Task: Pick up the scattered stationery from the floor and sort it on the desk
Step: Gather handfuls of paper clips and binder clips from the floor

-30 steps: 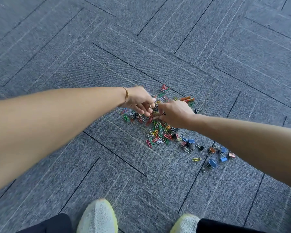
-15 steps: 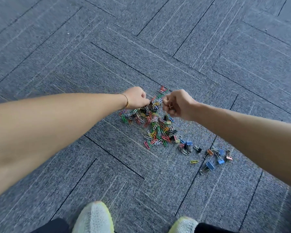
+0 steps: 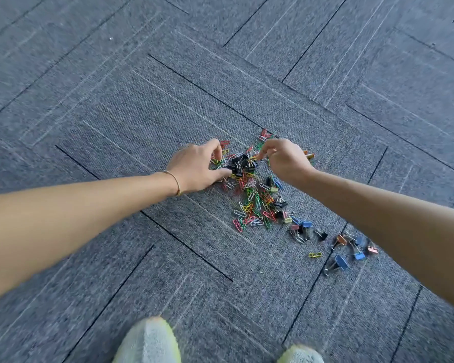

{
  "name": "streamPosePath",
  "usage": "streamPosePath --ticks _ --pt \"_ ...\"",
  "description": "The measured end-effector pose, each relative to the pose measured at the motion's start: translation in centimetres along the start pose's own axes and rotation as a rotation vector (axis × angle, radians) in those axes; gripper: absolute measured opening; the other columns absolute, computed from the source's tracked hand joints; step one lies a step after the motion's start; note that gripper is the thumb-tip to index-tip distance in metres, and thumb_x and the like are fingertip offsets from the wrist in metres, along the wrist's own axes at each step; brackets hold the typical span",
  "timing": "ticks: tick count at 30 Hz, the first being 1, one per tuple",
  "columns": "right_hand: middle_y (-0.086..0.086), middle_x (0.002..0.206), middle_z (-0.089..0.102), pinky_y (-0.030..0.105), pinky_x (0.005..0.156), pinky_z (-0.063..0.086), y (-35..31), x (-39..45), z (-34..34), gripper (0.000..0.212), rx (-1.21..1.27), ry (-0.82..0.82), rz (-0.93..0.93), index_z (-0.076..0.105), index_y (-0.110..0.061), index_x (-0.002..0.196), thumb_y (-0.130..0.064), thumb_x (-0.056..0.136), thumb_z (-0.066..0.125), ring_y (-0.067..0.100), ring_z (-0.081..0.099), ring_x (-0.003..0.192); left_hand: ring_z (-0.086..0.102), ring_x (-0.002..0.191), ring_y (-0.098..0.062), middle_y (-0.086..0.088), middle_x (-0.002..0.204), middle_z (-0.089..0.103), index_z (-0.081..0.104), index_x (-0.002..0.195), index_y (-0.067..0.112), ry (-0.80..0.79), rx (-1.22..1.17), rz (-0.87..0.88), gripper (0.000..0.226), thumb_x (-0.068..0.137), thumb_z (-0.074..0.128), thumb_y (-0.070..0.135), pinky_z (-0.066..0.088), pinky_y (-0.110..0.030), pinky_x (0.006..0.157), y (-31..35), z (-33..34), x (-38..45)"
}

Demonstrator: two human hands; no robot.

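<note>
Shoes [image 3: 148,341] below scattered clips [image 3: 257,203]

We see an evenly lit, fairly bright scene in soft daylight tones, with no glare on the grey carpet [image 3: 147,106]. Shadows are faint: only a slight darkening lies under the left hand [image 3: 194,166] and the right hand [image 3: 286,163]. The clips [image 3: 254,205] at the centre are fairly sharp. Toward the edges the carpet lines bend and smear, and the forearms and shoes [image 3: 148,341] look soft with motion blur.
</note>
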State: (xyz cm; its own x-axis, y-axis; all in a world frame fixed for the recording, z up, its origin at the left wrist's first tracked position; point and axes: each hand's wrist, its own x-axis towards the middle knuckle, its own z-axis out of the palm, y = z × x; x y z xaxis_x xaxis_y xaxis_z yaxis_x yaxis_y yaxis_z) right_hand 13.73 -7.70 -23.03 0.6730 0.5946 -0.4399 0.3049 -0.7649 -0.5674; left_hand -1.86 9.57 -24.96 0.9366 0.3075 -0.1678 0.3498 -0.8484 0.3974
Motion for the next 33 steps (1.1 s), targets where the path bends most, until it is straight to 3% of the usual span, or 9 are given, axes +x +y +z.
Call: streamPosePath --ticks 4,7,13,17,20,23,26,29,33 --pt "0.003 0.076 0.069 0.030 0.058 0.046 0.4 -0.7 1.5 0.024 -0.061 0.156 0.020 0.068 -0.015 0.093 -0.027 0.096 0.047 0.024 0.061 0.065 0.052 0.059 -0.016 0.009 0.062 0.048 0.045 0.097 0.027 -0.010 0.122 0.031 0.045 0.085 0.056 0.069 0.036 -0.028 0.054 -0.3 1.3 -1.6" --pt "0.004 0.072 0.068 0.039 0.066 0.057 0.6 -1.5 2.8 0.023 -0.078 0.217 0.039 0.065 -0.018 0.091 -0.036 0.095 0.051 0.029 0.065 0.068 0.057 0.067 -0.019 0.006 0.070 0.054 0.049 0.097 0.022 -0.004 0.139 0.071 0.042 0.088 0.055 0.063 0.038 -0.030 0.057 -0.1 1.6 -1.4" --pt "0.001 0.071 0.068 0.041 0.068 0.057 0.7 -2.5 4.4 0.027 -0.086 0.262 0.020 0.061 -0.024 0.093 -0.050 0.094 0.054 0.027 0.066 0.069 0.052 0.055 -0.019 0.001 0.061 0.057 0.055 0.089 0.019 0.020 -0.184 -0.071 0.036 0.088 0.064 0.055 0.033 -0.030 0.049 0.3 1.2 -1.2" --pt "-0.002 0.070 0.064 0.036 0.066 0.054 0.2 -2.5 5.3 0.038 -0.204 0.283 -0.043 0.055 -0.021 0.089 -0.059 0.091 0.059 0.022 0.062 0.064 0.051 0.053 -0.014 0.001 0.066 0.062 0.056 0.078 0.022 0.000 -0.287 -0.109 0.044 0.082 0.061 0.066 0.042 -0.029 0.051 0.8 1.2 -1.6" --pt "0.001 0.074 0.064 0.038 0.065 0.054 -0.1 -2.1 5.3 0.038 -0.294 0.295 -0.095 0.052 -0.017 0.088 -0.054 0.094 0.058 0.027 0.060 0.066 0.044 0.048 -0.009 0.005 0.058 0.055 0.054 0.072 0.012 -0.052 -0.381 -0.140 0.054 0.086 0.057 0.064 0.036 -0.024 0.047 1.6 0.7 -0.9" --pt "0.004 0.075 0.064 0.039 0.066 0.055 -0.1 -1.9 5.0 0.031 -0.288 0.275 -0.105 0.052 -0.015 0.087 -0.044 0.097 0.055 0.028 0.060 0.066 0.034 0.042 -0.009 0.008 0.051 0.042 0.047 0.068 0.013 -0.117 -0.682 -0.246 0.051 0.099 0.045 0.053 0.030 -0.024 0.046 2.0 0.0 -0.1" --pt "0.004 0.072 0.063 0.036 0.063 0.052 0.0 -1.9 5.0 0.029 -0.283 0.283 -0.104 0.051 -0.015 0.084 -0.040 0.098 0.050 0.026 0.058 0.063 0.037 0.044 -0.009 0.003 0.057 0.045 0.050 0.074 0.015 -0.221 -1.027 -0.405 0.038 0.104 0.045 0.036 0.033 -0.020 0.043 1.7 -0.5 0.2" --pt "0.001 0.068 0.061 0.034 0.061 0.047 0.0 -1.7 5.2 0.032 -0.255 0.323 -0.091 0.052 -0.016 0.086 -0.045 0.098 0.050 0.027 0.057 0.063 0.042 0.046 -0.010 0.001 0.060 0.048 0.049 0.074 0.016 -0.293 -1.246 -0.485 0.035 0.105 0.044 0.029 0.038 -0.017 0.041 1.2 -0.7 0.1" --pt "0.000 0.063 0.058 0.035 0.059 0.045 0.1 -1.4 5.3 0.024 -0.213 0.384 -0.120 0.046 -0.018 0.103 -0.039 0.096 0.057 0.027 0.056 0.060 0.046 0.050 -0.013 -0.002 0.060 0.049 0.040 0.065 0.018 -0.322 -1.448 -0.584 0.041 0.104 0.040 0.029 0.041 -0.017 0.040 0.8 -1.2 0.4"
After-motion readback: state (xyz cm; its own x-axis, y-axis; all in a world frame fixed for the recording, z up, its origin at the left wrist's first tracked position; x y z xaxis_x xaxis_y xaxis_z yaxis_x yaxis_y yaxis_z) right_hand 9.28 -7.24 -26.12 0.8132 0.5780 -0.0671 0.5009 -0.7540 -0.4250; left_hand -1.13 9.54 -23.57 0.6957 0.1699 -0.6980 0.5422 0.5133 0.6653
